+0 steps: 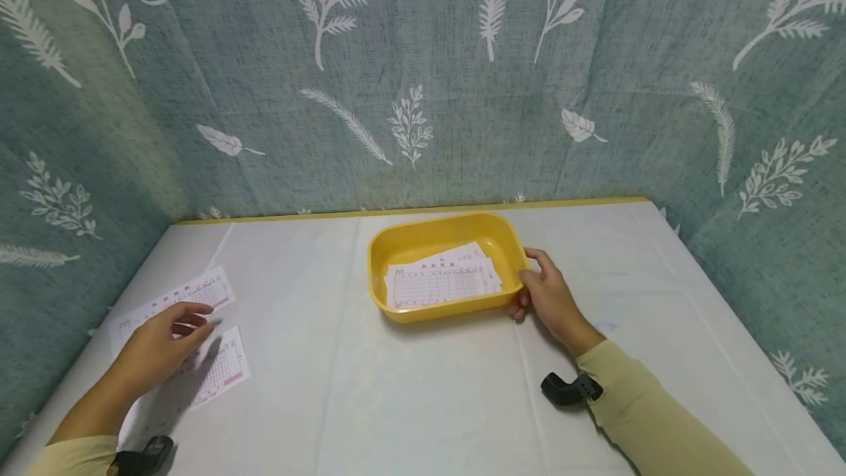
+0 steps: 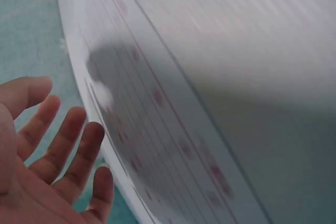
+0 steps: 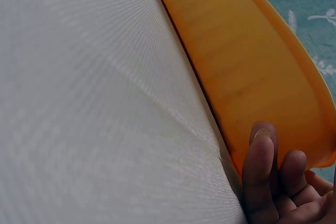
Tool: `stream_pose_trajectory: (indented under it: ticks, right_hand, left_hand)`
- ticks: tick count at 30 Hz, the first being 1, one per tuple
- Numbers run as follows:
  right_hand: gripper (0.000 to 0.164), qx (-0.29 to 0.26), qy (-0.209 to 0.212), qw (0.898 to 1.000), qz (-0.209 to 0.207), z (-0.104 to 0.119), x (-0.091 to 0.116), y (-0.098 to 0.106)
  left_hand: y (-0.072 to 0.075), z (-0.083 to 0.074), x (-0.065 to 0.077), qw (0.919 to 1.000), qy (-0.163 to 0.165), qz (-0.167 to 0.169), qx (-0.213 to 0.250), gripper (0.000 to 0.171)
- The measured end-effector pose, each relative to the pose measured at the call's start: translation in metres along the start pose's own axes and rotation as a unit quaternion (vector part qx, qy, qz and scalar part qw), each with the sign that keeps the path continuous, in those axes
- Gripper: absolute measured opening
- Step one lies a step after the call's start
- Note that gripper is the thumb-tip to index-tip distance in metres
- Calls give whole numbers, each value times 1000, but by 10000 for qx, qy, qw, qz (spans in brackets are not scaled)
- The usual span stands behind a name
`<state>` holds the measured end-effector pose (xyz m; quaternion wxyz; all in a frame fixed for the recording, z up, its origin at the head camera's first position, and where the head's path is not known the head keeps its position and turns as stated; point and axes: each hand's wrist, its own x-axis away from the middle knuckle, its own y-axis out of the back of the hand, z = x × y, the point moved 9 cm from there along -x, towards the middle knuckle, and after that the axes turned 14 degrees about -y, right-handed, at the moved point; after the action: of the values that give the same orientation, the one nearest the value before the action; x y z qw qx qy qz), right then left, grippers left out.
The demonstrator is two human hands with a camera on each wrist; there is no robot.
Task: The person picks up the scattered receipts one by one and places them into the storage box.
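A yellow plastic tray (image 1: 449, 311) sits on the table, and printed paper slips (image 1: 443, 286) lie stacked askew inside it. My right hand (image 1: 554, 303) grips the tray's right end, its fingers against the outer wall; the right wrist view shows curled fingers (image 3: 259, 177) at the tray's side (image 3: 236, 66). On the left, my left hand (image 1: 158, 347) hovers with loosely bent fingers and holds nothing. Beneath it are two more printed slips, an upper slip (image 1: 214, 291) and a lower slip (image 1: 228, 367), both partly hidden. The left wrist view shows spread fingers (image 2: 79, 166) beside a slip (image 2: 152, 108).
A white cloth (image 1: 423, 402) covers the table. Teal leaf-patterned fabric (image 1: 423, 79) stands along the back and both sides. A yellow strip (image 1: 297, 217) edges the table's far side. Black bands with devices (image 1: 571, 390) are on both wrists.
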<state>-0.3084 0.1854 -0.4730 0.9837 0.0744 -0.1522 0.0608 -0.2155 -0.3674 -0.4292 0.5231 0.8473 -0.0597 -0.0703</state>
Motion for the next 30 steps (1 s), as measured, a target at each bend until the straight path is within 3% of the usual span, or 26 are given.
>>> stream_pose_trajectory:
  ticks: [9, 22, 30]
  right_hand:
    - [44, -32, -1, 10000, -24, -2, 0, 1]
    - [45, -72, 31, 10000, -1, -1, 2, 1]
    - [45, -20, -5, 10000, -1, -1, 0, -1]
  left_hand:
    - [-2, 21, 17, 9988, 314, 289, -228, 46]
    - [-3, 16, 16, 9970, 32, 622, -467, 39]
    - [-2, 25, 18, 9948, 262, 868, -460, 40]
